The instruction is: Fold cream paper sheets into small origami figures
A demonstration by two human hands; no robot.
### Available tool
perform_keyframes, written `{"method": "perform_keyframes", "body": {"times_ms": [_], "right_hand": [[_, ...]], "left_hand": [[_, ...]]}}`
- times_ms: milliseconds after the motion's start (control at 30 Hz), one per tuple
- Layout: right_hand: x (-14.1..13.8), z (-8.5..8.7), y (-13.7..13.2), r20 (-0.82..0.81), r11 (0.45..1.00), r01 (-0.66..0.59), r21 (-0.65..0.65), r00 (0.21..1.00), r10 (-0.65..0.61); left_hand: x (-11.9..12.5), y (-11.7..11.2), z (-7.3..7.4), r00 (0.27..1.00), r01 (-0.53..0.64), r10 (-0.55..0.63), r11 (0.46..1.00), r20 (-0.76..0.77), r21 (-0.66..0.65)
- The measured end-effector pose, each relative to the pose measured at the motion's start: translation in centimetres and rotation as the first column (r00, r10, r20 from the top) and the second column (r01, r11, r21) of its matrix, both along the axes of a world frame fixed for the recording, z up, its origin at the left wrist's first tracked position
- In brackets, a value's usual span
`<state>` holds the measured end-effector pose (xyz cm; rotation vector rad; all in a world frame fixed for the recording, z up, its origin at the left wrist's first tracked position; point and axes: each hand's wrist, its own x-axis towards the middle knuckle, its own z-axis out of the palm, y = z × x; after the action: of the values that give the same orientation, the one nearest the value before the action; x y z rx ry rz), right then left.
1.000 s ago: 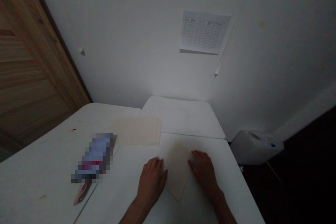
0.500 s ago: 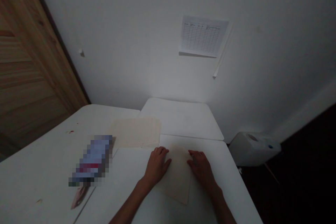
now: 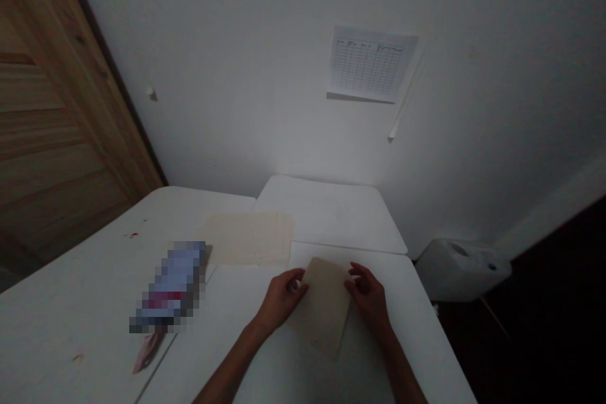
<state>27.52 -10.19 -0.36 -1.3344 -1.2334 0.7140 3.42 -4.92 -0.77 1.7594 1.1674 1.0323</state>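
A flat beige rectangular sheet, of paper or thin card, lies between my hands on the white table, its far end slightly raised. My left hand pinches its left edge near the far corner. On the opposite edge my right hand has its thumb and index finger closed at the upper right, the other fingers curled loosely. Farther to the left lies a wider beige sheet or stack of sheets, which neither hand touches.
A blurred-out blue item with a pinkish strip lies on the left of the table. Behind, a printed chart hangs on the wall. A white plastic container stands beyond the table's right edge; a wooden door is at left.
The beige sheet's far end has come up off the table, where it lay flat before. My fingers have gone from resting along its edges to gripping them. The view has shifted slightly.
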Motion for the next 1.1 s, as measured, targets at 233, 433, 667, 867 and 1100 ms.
{"method": "perform_keyframes", "body": {"times_ms": [233, 433, 667, 867, 1100], "right_hand": [[-0.6, 0.4, 0.0, -0.168, 0.999, 0.038, -0.029, 0.985, -0.042], [-0.8, -0.4, -0.4, -0.245, 0.992, -0.078, -0.102, 0.968, 0.051], [-0.5, -0.2, -0.6, -0.29, 0.995, -0.027, -0.099, 0.957, -0.003], [-0.5, 0.2, -0.8, -0.29, 0.994, -0.031, -0.105, 0.957, -0.001], [-0.3, 0.1, -0.9, -0.317, 0.987, -0.067, -0.144, 0.948, 0.018]], "left_hand": [[-0.2, 0.5, 0.3, 0.986, -0.046, 0.062, 0.993, 0.153, -0.105], [-0.6, 1.0, 0.4, 0.964, -0.08, 0.12, 0.982, 0.238, -0.173], [-0.7, 0.4, 1.1, 0.972, 0.076, -0.011, 0.96, 0.235, -0.27], [-0.9, 0.2, 1.7, 0.97, 0.127, -0.055, 0.945, 0.237, -0.3], [-0.8, 0.3, 1.6, 0.957, 0.116, -0.026, 0.948, 0.29, -0.297]]}}
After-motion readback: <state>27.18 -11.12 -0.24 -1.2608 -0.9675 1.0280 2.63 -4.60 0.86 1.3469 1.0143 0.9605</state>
